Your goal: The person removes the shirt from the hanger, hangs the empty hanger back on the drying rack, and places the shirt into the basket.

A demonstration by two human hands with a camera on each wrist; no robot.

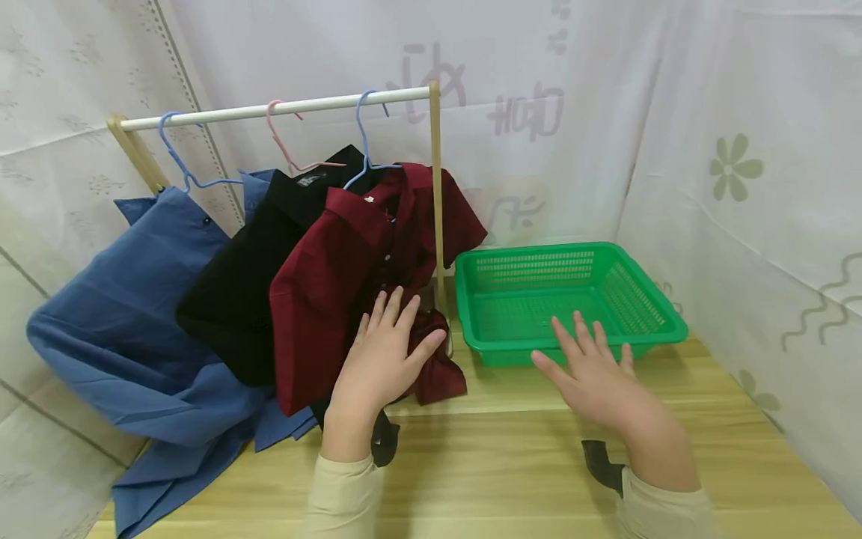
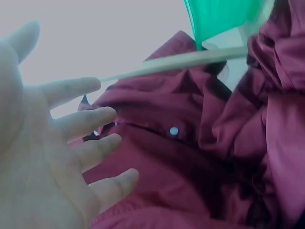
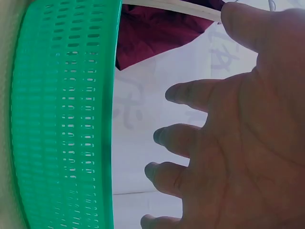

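The dark red shirt hangs from a blue hanger, its long axis running downward; its lower front lies just beyond the spread fingers of the left hand, the nearer hand, which grips nothing. Farther right, the green basket, long side crosswise, sits just beyond the right hand, whose fingers are spread, holding nothing.

The person wears cream sleeves and black wrist pieces.

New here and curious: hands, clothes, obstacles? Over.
Left hand open, near red shirt. Right hand open, near green basket. Shirt hanging, rack post partly covering it.
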